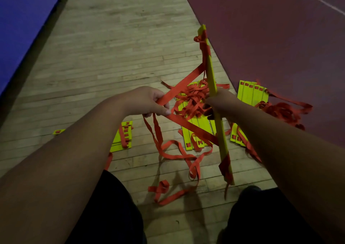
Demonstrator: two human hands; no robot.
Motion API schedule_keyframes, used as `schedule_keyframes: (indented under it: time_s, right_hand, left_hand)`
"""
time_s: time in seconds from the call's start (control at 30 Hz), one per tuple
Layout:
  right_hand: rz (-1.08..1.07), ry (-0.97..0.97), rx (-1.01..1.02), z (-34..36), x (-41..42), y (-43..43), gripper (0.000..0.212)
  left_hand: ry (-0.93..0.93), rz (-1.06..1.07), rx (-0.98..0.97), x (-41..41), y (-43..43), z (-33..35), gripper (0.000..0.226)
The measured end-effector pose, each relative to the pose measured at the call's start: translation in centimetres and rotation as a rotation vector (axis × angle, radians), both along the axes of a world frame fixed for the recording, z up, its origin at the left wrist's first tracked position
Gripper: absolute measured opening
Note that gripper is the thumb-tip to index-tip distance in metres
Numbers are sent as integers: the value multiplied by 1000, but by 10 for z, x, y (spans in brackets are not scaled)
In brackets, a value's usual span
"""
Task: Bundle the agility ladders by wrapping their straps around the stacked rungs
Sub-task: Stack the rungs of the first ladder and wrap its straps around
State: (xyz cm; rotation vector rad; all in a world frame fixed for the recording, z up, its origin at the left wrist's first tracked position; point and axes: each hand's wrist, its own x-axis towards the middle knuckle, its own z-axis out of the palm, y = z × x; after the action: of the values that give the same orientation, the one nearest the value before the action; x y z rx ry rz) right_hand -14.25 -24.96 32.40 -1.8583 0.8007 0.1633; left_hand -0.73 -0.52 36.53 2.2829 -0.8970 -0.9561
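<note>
My right hand (217, 101) grips the middle of a stack of yellow rungs (211, 75) held edge-on above the floor, its far end pointing away from me. Red strap is wound round both ends of the stack. My left hand (151, 101) pinches the red strap (183, 84), which runs taut from the upper part of the stack to my fingers and back to the lower part. More loose strap hangs from my left hand and lies looped on the floor (179, 156).
Other yellow ladder rungs lie flat on the wooden floor: one group under my hands (196, 131), one at the right (252, 94) on a dark red mat (270, 38), one at the left (124, 137). A blue mat (22, 23) borders the left. My dark-clothed legs (119, 206) fill the bottom.
</note>
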Motion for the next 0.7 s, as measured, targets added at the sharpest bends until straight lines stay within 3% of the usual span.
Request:
schedule_keyframes:
  time_s: [0.1, 0.23, 0.3, 0.5, 0.63, 0.7]
  right_hand:
    - [-2, 3, -98, -2, 2, 0, 24]
    - [55, 43, 55, 6, 1, 2, 29]
    - [131, 76, -16, 4, 3, 0, 29]
    - [165, 31, -70, 1, -3, -1, 11]
    - [142, -22, -132, -3, 0, 3, 37]
    - [122, -37, -190, -5, 1, 6, 38]
  left_hand:
    - [11, 1, -18, -1, -3, -1, 19]
    - [-6, -8, 0, -3, -5, -1, 19]
    - [-9, -11, 13, -3, -5, -2, 18]
    - [16, -27, 24, -4, -6, -1, 19]
    - [31, -50, 34, -7, -9, 1, 21]
    - [40, -48, 33, -8, -10, 0, 22]
